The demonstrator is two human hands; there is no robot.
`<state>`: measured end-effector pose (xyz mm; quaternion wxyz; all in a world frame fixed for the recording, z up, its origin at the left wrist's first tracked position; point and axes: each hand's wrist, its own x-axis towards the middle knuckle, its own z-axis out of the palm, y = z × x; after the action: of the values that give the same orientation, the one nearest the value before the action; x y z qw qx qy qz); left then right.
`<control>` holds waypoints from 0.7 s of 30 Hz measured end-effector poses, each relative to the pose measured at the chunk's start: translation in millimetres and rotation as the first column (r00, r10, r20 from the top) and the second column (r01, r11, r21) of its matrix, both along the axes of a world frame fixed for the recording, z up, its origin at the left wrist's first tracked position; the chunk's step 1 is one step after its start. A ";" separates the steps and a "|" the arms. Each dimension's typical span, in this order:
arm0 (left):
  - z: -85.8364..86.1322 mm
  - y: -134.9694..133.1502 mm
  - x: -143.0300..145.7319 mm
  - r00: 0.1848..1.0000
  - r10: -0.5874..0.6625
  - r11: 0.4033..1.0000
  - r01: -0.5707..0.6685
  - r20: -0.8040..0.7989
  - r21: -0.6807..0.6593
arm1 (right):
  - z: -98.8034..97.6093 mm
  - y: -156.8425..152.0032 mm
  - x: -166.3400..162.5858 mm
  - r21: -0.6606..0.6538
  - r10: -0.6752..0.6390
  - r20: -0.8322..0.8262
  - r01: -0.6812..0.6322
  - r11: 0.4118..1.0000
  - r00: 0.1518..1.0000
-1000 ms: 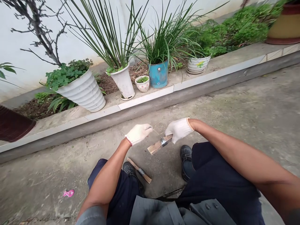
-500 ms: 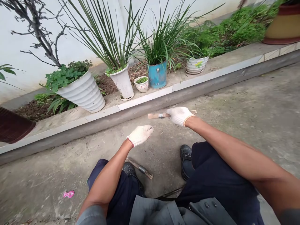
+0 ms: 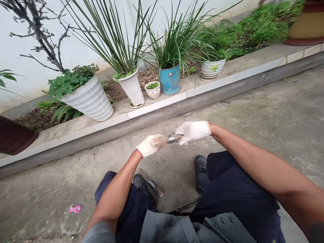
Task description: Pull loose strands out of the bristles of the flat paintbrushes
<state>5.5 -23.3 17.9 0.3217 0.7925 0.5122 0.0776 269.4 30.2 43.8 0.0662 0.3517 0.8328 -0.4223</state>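
The concrete ground (image 3: 253,135) extends beneath the whole work position and is bounded at the front by a raised ledge (image 3: 157,105). The ledge carries a tilted, ribbed white pot (image 3: 88,98) on the left and a blue pot (image 3: 169,81) near the centre. The left shoe (image 3: 139,182) and right shoe (image 3: 200,164) stand apart on the ground. Above and between them, the gloved right hand (image 3: 191,131) is closed around one end of a wooden piece (image 3: 164,140), held clear of the ground. The opposite end overlaps the gloved left hand (image 3: 149,145); motion blur prevents telling whether those fingers grip it. A second wooden piece (image 3: 152,184) lies beside the left shoe. A dark, shiny binding (image 3: 174,138) encircles the held piece next to the right hand. A pink item (image 3: 75,209) lies on the ground, far left.
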 end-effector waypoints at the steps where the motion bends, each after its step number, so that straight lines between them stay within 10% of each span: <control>1: -1.9 -0.6 1.0 1.000 0.020 1.000 -0.020 0.013 -0.013 | 1.7 2.2 -2.2 0.073 -0.080 -0.012 0.080 0.994 0.997; 6: -5.2 -3.0 6.6 0.997 0.082 0.994 -0.082 -0.002 -0.069 | -6.1 19.3 -10.3 0.469 -0.420 0.069 0.342 0.814 0.905; 10: 0.2 -3.9 7.3 0.997 0.019 0.999 -0.022 -0.080 -0.038 | -15.5 22.1 -10.2 0.596 -0.472 0.248 0.251 0.763 0.846; 15: 9.2 -1.4 0.3 0.988 0.011 0.998 0.000 -0.155 0.070 | -24.9 9.0 -5.8 0.347 -0.045 0.450 -0.128 0.929 0.892; 18: 9.7 0.0 -1.5 0.991 -0.001 0.998 0.011 -0.136 0.069 | -24.8 2.4 -0.1 0.074 0.196 0.295 -0.227 0.971 0.935; 21: 5.3 -0.4 1.9 0.999 -0.036 0.998 0.037 -0.026 0.043 | -15.2 -0.3 2.2 -0.074 0.167 0.088 -0.160 0.984 0.982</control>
<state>7.4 -23.7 23.2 0.2994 0.8095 0.4998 0.0728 271.7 29.9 28.6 0.1513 0.2991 0.8404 -0.4259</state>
